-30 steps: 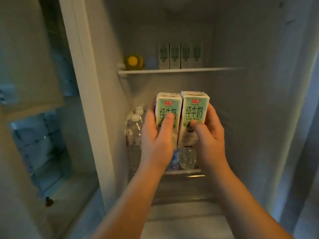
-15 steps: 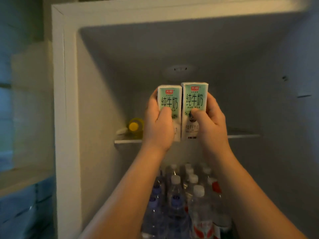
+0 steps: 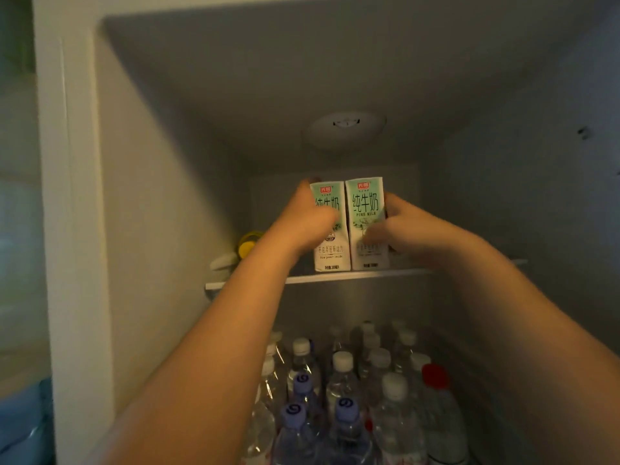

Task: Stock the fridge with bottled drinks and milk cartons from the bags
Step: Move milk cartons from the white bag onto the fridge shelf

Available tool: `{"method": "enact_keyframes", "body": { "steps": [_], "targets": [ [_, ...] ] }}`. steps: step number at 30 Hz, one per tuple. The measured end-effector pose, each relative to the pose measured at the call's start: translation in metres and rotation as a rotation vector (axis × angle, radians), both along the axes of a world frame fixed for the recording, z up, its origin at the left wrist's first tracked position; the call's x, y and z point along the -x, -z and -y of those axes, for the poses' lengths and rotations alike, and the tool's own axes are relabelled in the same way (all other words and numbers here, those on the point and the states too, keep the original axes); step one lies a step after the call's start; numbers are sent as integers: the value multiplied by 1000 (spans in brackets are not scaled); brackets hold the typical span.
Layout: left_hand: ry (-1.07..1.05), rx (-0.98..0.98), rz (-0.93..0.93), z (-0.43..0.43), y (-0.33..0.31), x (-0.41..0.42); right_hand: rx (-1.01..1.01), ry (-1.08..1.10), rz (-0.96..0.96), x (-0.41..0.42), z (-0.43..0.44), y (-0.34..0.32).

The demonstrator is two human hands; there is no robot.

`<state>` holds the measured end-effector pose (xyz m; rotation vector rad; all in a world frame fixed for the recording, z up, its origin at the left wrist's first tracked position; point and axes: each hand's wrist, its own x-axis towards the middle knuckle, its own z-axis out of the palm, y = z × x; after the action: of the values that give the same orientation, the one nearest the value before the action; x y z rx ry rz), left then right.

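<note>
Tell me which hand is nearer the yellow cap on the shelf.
Left. The left hand is just right of the yellow cap; the right hand is farther right, gripping the right milk carton.

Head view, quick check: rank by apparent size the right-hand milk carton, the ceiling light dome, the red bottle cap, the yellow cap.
1. right-hand milk carton
2. ceiling light dome, close: wider but shorter
3. red bottle cap and yellow cap, tied: alike in look, red nearer the camera, yellow partly hidden
</note>
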<state>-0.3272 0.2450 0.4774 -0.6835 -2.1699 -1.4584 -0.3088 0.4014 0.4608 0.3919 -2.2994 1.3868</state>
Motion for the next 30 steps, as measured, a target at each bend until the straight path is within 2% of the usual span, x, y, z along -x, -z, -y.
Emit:
{"method": "enact_keyframes", "body": {
  "steps": [4, 8, 11, 20, 27, 30],
  "targets": [
    [-173, 450, -43, 15, -28, -8, -371, 70, 127, 0, -18, -7],
    [-309, 667, -35, 12, -48, 0, -347, 111, 196, 8, -14, -14],
    [-336, 806, -43, 3, -56, 18, -381, 177, 235, 17, -4, -23],
    [-412, 982, -96, -7, -66, 74, -572, 322, 512, 63, 12, -44],
    [-461, 1036, -124, -6, -66, 110, -719, 426, 533, 84, 20, -51],
    [-507, 1074, -190, -9, -65, 128, -806, 441, 423, 88, 21, -50]
  ]
}}
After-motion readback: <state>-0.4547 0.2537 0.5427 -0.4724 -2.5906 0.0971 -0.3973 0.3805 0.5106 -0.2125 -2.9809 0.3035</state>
